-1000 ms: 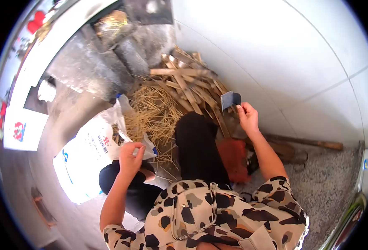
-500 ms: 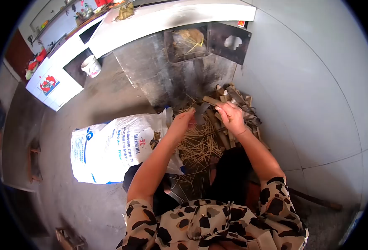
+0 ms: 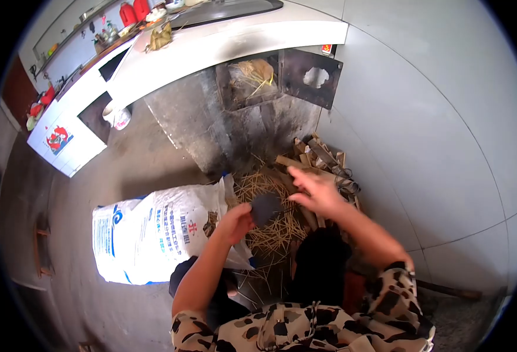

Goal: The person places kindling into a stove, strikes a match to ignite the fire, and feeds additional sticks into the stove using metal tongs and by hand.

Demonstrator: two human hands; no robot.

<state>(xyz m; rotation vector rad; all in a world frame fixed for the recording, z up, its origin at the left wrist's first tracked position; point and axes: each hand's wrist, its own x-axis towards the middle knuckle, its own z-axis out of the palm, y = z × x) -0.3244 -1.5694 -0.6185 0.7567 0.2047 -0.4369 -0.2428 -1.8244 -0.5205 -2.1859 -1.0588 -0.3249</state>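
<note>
Pinching a dark flat piece (image 3: 267,209) above loose straw (image 3: 277,233), the left hand (image 3: 235,224) could drop it if the grip slackens; right hand (image 3: 316,192), fingers parted, holds nothing visible.

Dark piece (image 3: 267,209) changed hands.
The left hand (image 3: 236,224), empty a second earlier, gripped it at one edge; the right hand (image 3: 317,192), which had pinched it, had opened out just right of that grip.

Left hand (image 3: 235,224) pinched, right hand (image 3: 322,193) loosely open, both arms (image 3: 200,281) extended
</note>
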